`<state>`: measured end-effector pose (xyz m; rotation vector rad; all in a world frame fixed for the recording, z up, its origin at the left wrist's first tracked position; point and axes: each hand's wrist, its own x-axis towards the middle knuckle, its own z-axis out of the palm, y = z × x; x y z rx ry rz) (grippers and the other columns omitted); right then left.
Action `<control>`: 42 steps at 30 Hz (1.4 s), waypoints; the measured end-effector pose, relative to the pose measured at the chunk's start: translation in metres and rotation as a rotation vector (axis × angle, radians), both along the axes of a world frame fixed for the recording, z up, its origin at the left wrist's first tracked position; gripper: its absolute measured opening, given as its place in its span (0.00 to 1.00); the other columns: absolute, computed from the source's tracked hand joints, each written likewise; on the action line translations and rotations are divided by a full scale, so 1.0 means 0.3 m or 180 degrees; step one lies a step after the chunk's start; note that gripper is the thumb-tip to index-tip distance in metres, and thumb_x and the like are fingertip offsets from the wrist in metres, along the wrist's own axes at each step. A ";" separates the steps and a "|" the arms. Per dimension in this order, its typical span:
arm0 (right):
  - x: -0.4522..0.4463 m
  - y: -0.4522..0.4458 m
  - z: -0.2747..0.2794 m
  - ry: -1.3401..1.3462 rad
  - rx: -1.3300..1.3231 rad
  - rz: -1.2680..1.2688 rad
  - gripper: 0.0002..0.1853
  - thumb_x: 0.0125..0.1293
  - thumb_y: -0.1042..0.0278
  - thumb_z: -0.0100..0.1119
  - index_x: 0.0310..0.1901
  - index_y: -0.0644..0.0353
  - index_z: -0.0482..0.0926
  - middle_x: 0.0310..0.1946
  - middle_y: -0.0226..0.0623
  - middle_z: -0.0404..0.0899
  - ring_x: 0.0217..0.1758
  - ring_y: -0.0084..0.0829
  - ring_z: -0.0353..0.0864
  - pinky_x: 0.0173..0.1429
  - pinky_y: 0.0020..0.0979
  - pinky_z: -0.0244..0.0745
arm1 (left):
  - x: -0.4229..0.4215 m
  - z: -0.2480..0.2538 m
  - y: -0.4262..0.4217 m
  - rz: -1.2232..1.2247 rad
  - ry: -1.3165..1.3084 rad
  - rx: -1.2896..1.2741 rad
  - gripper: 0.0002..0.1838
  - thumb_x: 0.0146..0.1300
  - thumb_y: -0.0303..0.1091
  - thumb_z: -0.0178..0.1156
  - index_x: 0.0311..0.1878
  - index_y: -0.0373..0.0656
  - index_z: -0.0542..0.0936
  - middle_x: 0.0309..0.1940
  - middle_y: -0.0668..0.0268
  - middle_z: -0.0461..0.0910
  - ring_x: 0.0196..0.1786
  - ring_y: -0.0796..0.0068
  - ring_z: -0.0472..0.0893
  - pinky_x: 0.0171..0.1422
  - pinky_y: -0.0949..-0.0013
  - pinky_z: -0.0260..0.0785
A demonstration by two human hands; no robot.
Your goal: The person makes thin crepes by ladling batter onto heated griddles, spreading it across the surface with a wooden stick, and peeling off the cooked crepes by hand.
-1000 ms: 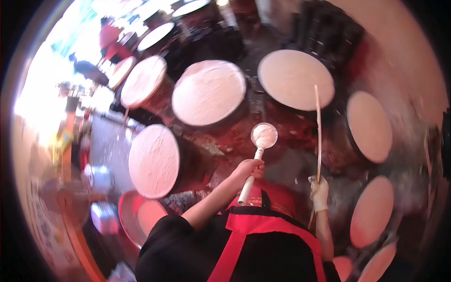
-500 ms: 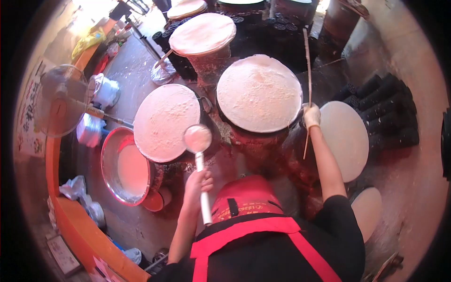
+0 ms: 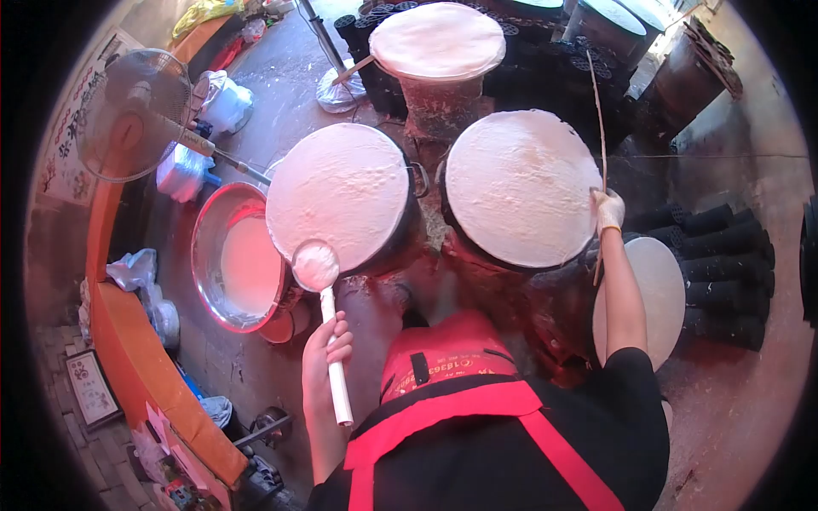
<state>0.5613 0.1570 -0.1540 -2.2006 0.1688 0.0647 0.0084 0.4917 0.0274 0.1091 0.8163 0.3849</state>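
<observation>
My left hand (image 3: 328,345) is closed round the white handle of a ladle (image 3: 316,266), whose round bowl holds a pale substance. The bowl overlaps the lower left edge of a round griddle (image 3: 341,196) covered with a pale layer. My right hand (image 3: 607,209), in a light glove, grips a long thin stick (image 3: 600,119) held nearly upright. It is at the right edge of a second round griddle (image 3: 521,187), also covered with a pale layer. Left of the ladle, a large red-rimmed basin (image 3: 201,255) holds pale batter (image 3: 253,266).
A stack of pale round sheets (image 3: 437,41) rests on a stand at the top. Black cylinders (image 3: 724,272) are piled at the right, beside another round pale surface (image 3: 641,298). A fan (image 3: 132,119) stands at the left above an orange ledge (image 3: 153,375).
The view has turned left, towards the basin. The ladle, in my left hand, has shifted left from between griddles to beside the basin. My right hand still holds the stick.
</observation>
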 end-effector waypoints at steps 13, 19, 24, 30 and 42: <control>-0.028 0.672 1.136 -0.2008 -0.1972 0.1599 0.21 0.59 0.53 0.63 0.37 0.69 0.82 0.29 0.56 0.80 0.33 0.46 0.83 0.40 0.40 0.73 | 0.036 -0.007 0.527 -0.0635 -0.0100 0.0334 0.10 0.74 0.26 0.47 0.54 0.33 0.66 0.31 0.67 0.65 0.22 0.87 0.62 0.18 0.85 0.54; 0.070 1.155 1.394 -0.3065 -0.2912 0.1792 0.15 0.65 0.54 0.56 0.43 0.56 0.81 0.39 0.51 0.82 0.45 0.53 0.81 0.48 0.47 0.75 | 0.050 -0.045 0.614 -0.0294 -0.0204 0.0273 0.11 0.74 0.26 0.47 0.55 0.32 0.65 0.31 0.67 0.65 0.22 0.87 0.62 0.18 0.84 0.54; 0.275 1.434 1.039 -0.4497 -0.2613 0.2476 0.07 0.64 0.65 0.50 0.30 0.53 0.77 0.28 0.39 0.81 0.29 0.42 0.83 0.34 0.41 0.78 | 0.089 -0.010 0.574 0.0326 -0.0173 0.0203 0.08 0.74 0.25 0.46 0.51 0.32 0.66 0.30 0.67 0.65 0.21 0.87 0.62 0.17 0.85 0.53; 0.357 1.657 0.397 -0.4134 -0.2557 0.2908 0.07 0.65 0.64 0.52 0.29 0.53 0.75 0.26 0.33 0.79 0.22 0.33 0.82 0.25 0.35 0.77 | 0.130 0.118 0.444 0.1231 0.0138 -0.0067 0.12 0.74 0.26 0.46 0.55 0.30 0.67 0.30 0.67 0.64 0.21 0.86 0.61 0.17 0.84 0.54; 0.036 1.552 0.249 -0.3146 -0.1512 0.2879 0.12 0.61 0.56 0.60 0.44 0.49 0.79 0.30 0.34 0.79 0.31 0.36 0.83 0.32 0.38 0.79 | 0.119 0.183 0.278 0.1782 -0.0220 -0.0579 0.13 0.76 0.28 0.44 0.57 0.30 0.65 0.30 0.67 0.63 0.22 0.86 0.61 0.17 0.83 0.56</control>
